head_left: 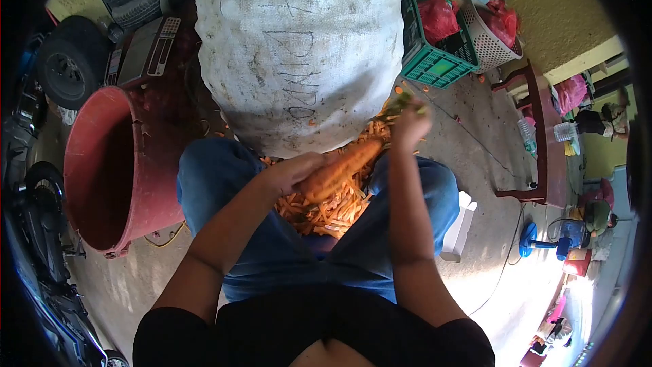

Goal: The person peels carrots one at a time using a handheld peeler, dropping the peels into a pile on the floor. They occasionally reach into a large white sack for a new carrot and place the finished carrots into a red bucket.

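A large orange carrot [343, 171] slants between my knees, its thick end toward me. My left hand [295, 173] is wrapped round that lower end. Beyond the carrot's far end, my right hand [411, 127] is raised and closed, smeared by motion. Something greenish and leafy-looking [399, 105] shows at its fingers; whether the hand grips this or a tool, I cannot make out. Below the carrot lies a heap of orange strips and peelings [326, 217], spreading up to the sack.
A big white woven sack [299, 47] stands in front of me. At left are a red barrel [153, 170], tyres [71, 61] and a motorcycle [47, 231]. To the right are a green crate [438, 61], a perforated basket [485, 41], a wooden table [553, 143] and a blue fan [543, 241].
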{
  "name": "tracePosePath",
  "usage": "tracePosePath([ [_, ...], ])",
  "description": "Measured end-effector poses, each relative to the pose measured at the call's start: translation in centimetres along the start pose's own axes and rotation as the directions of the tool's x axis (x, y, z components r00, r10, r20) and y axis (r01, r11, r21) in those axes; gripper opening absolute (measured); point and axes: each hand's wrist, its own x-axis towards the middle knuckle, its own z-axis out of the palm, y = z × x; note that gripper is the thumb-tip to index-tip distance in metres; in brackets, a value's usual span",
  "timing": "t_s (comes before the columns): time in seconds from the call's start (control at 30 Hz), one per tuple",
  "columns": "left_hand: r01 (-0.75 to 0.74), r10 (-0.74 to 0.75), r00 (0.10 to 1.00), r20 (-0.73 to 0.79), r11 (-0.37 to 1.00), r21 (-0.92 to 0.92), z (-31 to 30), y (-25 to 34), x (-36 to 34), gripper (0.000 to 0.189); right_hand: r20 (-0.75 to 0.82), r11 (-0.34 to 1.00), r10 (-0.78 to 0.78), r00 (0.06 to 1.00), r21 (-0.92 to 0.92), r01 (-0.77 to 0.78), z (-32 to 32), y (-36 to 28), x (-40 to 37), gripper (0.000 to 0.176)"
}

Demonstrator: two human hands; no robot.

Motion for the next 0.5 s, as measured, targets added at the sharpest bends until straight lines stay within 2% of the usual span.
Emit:
tracePosePath([
  [0.03, -0.094, 0.092, 0.994, 0.058, 0.995, 0.028, -0.6, -1.2, 0.5, 0.041, -0.056, 0.997, 0.056, 0.997, 0.058, -0.052, -0.4, 2.0, 2.3, 0.024],
  [0.07, -0.091, 0.089, 0.994, 0.059, 0.995, 0.031, -0.5, -1.1, 0.1, 0.041, -0.11, 0.988, 0.114, 0.987, 0.117, -0.101, -0.5, 3.6, 3.6, 0.023],
  [0.1, -0.122, 0.121, 0.979, 0.165, 0.993, -0.005, -0.3, -0.7, -0.3, 0.043, -0.115, 0.988, 0.114, 0.987, 0.117, -0.1, -0.6, 3.5, 3.7, 0.023],
  [0.13, -0.148, 0.155, 0.95, 0.269, 0.988, -0.047, -0.2, -0.5, -0.4, 0.045, -0.107, 0.973, 0.152, 0.983, 0.19, -0.13, -1.0, 3.1, 3.8, 0.022],
  [0.2, -0.162, 0.188, 0.931, 0.314, 0.981, -0.107, -1.0, 0.3, 0.4, 0.045, -0.09, 0.954, 0.183, 0.979, 0.258, -0.155, -1.5, 1.9, 3.3, 0.022],
  [0.27, -0.08, 0.099, 0.993, 0.07, 0.967, -0.241, -1.2, 1.0, 0.7, 0.042, 0.079, 0.852, 0.143, 0.987, 0.497, -0.163, -1.3, -0.7, 0.4, 0.018],
  [0.3, -0.077, 0.077, 0.997, -0.013, 0.94, -0.332, -1.2, 0.9, 1.3, 0.039, 0.175, 0.811, 0.146, 0.974, 0.542, -0.219, -1.1, -0.9, -0.7, 0.018],
  [0.4, -0.138, 0.143, 0.99, -0.016, 0.915, -0.38, -2.5, -0.1, 3.6, 0.036, 0.387, 0.741, 0.155, 0.909, 0.563, -0.366, -1.0, -2.9, -4.2, 0.017],
  [0.43, -0.138, 0.143, 0.99, -0.014, 0.915, -0.378, -3.5, -0.8, 4.9, 0.036, 0.451, 0.773, 0.12, 0.884, 0.516, -0.368, -1.4, -4.0, -5.4, 0.018],
  [0.47, -0.136, 0.217, 0.968, 0.126, 0.875, -0.464, -4.4, -1.4, 5.9, 0.034, 0.516, 0.805, 0.09, 0.852, 0.466, -0.367, -1.6, -4.7, -6.5, 0.018],
  [0.5, -0.118, 0.298, 0.921, 0.252, 0.829, -0.547, -5.3, -2.1, 6.7, 0.032, 0.44, 0.867, -0.055, 0.896, 0.466, -0.176, -1.0, -4.1, -7.5, 0.018],
])
